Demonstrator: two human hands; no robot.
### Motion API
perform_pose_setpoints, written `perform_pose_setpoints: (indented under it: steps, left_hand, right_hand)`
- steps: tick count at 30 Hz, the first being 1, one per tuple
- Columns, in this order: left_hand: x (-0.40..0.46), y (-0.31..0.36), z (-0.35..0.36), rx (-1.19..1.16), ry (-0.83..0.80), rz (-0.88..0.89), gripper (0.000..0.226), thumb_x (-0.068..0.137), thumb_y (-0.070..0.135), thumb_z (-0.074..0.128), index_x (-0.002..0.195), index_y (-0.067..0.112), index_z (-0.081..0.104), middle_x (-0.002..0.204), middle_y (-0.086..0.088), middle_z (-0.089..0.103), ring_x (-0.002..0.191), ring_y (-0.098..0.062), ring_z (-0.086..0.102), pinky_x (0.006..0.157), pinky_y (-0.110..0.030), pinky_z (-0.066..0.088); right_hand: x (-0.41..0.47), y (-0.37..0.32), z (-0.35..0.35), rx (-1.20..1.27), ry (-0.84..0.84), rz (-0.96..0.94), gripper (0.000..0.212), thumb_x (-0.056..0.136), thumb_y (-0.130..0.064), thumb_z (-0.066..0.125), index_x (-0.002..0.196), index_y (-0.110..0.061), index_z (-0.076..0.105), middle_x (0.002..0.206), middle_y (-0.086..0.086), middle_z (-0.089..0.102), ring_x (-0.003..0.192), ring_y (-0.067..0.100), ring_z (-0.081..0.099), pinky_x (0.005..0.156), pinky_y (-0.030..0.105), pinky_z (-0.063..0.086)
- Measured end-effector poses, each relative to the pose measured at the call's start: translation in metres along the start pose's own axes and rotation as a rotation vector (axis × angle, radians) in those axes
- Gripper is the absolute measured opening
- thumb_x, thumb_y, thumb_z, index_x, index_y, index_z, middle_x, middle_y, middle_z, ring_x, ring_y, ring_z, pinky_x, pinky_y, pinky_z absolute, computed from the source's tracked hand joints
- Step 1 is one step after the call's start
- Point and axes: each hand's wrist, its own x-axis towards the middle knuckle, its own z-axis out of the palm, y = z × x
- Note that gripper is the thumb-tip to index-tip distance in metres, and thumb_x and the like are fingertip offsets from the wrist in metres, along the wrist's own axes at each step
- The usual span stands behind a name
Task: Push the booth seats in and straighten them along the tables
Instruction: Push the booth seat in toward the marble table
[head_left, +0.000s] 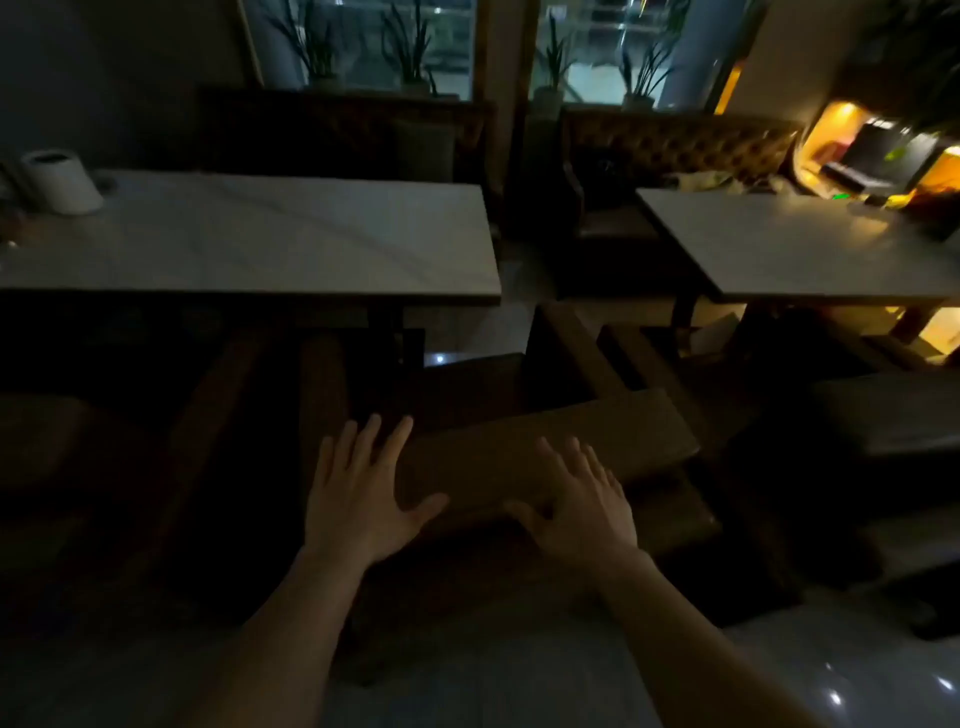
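Now both hands, left (358, 499) and right (582, 506), spread flat-fingered over the booth seat (519, 457) backrest top.

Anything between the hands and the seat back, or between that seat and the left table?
Nothing visible. Both hands, left and right, are open over the seat back. The gap to the table is dark, so cannot tell about the floor.

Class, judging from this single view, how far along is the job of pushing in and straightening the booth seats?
Done: nothing clearly. In hand: the left hand and right hand lie flat, fingers spread, on the backrest of the brown padded booth seat, which sits angled to the white marble-topped table. Left: squaring it and pushing it in.
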Motion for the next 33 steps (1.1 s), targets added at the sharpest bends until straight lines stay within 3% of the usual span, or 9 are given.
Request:
perform_pose_setpoints:
  steps: [5, 9, 12, 14, 17, 22, 26, 30, 33]
  left_hand:
    - [-0.036, 0.019, 0.082, -0.009, -0.089, -0.058, 0.105, 0.071, 0.093, 0.028, 0.153, 0.039, -0.008, 0.165, -0.004, -0.005, 0.149, -0.026, -0.009, 0.121, -0.048, -0.001]
    - [-0.064, 0.035, 0.133, -0.008, -0.061, -0.085, 0.098, 0.074, 0.09, 0.032, 0.154, 0.038, 0.009, 0.165, -0.006, -0.004, 0.149, -0.028, -0.01, 0.12, -0.047, 0.007]
    - [-0.074, 0.042, 0.157, -0.004, 0.005, -0.055, 0.087, 0.08, 0.08, 0.044, 0.15, 0.031, 0.032, 0.163, -0.008, 0.014, 0.149, -0.031, 0.008, 0.12, -0.048, 0.01]
    - [-0.081, 0.044, 0.175, -0.016, -0.014, -0.062, 0.084, 0.08, 0.077, 0.046, 0.148, 0.029, 0.038, 0.157, -0.006, 0.028, 0.144, -0.031, 0.023, 0.118, -0.049, 0.017]
    - [-0.087, 0.041, 0.202, -0.032, -0.084, -0.131, 0.086, 0.076, 0.075, 0.05, 0.147, 0.029, 0.037, 0.148, -0.006, 0.04, 0.135, -0.032, 0.034, 0.112, -0.05, 0.029]
    - [-0.064, 0.027, 0.224, 0.021, -0.106, -0.125, 0.097, 0.072, 0.071, 0.066, 0.152, 0.033, 0.027, 0.152, -0.004, 0.034, 0.14, -0.031, 0.03, 0.116, -0.049, 0.026]
    - [-0.049, 0.016, 0.235, 0.047, -0.076, -0.105, 0.093, 0.075, 0.072, 0.062, 0.152, 0.032, 0.027, 0.15, -0.004, 0.035, 0.135, -0.034, 0.032, 0.115, -0.052, 0.028]
    - [-0.052, 0.006, 0.245, 0.037, -0.036, -0.083, 0.088, 0.081, 0.073, 0.055, 0.153, 0.034, 0.024, 0.149, -0.002, 0.034, 0.135, -0.033, 0.031, 0.114, -0.052, 0.029]
    - [-0.052, 0.003, 0.245, 0.027, -0.01, -0.071, 0.084, 0.082, 0.07, 0.056, 0.152, 0.035, 0.027, 0.148, -0.001, 0.038, 0.134, -0.032, 0.033, 0.112, -0.05, 0.031]
  right_hand:
    - [-0.006, 0.058, 0.059, -0.023, -0.161, 0.042, 0.097, 0.079, -0.085, 0.036, 0.155, -0.035, 0.001, 0.165, 0.007, 0.002, 0.151, 0.027, -0.002, 0.121, 0.049, 0.015]
    - [-0.007, 0.093, 0.099, -0.068, -0.268, 0.036, 0.096, 0.081, -0.081, 0.041, 0.155, -0.035, -0.001, 0.165, 0.007, 0.0, 0.151, 0.028, -0.002, 0.12, 0.049, 0.016]
    - [-0.005, 0.107, 0.123, -0.083, -0.294, 0.004, 0.096, 0.084, -0.07, 0.051, 0.155, -0.034, -0.003, 0.165, 0.009, 0.0, 0.151, 0.029, -0.002, 0.12, 0.049, 0.017]
    - [0.0, 0.111, 0.134, -0.081, -0.288, -0.01, 0.096, 0.084, -0.072, 0.05, 0.155, -0.034, -0.002, 0.165, 0.009, -0.002, 0.151, 0.029, -0.004, 0.121, 0.049, 0.016]
    - [0.012, 0.117, 0.146, -0.093, -0.274, -0.029, 0.099, 0.083, -0.071, 0.053, 0.155, -0.033, -0.003, 0.165, 0.009, -0.008, 0.15, 0.029, -0.011, 0.122, 0.048, 0.012]
    - [0.039, 0.13, 0.16, -0.159, -0.23, -0.078, 0.104, 0.081, -0.07, 0.057, 0.155, -0.032, -0.005, 0.163, 0.012, -0.015, 0.148, 0.033, -0.019, 0.122, 0.052, 0.009]
    - [0.037, 0.139, 0.174, -0.12, -0.192, -0.142, 0.102, 0.082, -0.077, 0.048, 0.156, -0.031, -0.005, 0.162, 0.015, -0.019, 0.147, 0.035, -0.022, 0.121, 0.056, 0.001]
    - [0.036, 0.144, 0.18, -0.14, -0.148, -0.151, 0.099, 0.079, -0.084, 0.035, 0.157, -0.031, 0.003, 0.164, 0.017, -0.003, 0.149, 0.034, -0.012, 0.12, 0.057, 0.006]
    - [0.036, 0.139, 0.184, -0.177, -0.166, -0.116, 0.105, 0.073, -0.092, 0.023, 0.156, -0.031, 0.002, 0.164, 0.017, -0.001, 0.149, 0.033, -0.013, 0.121, 0.055, 0.002]
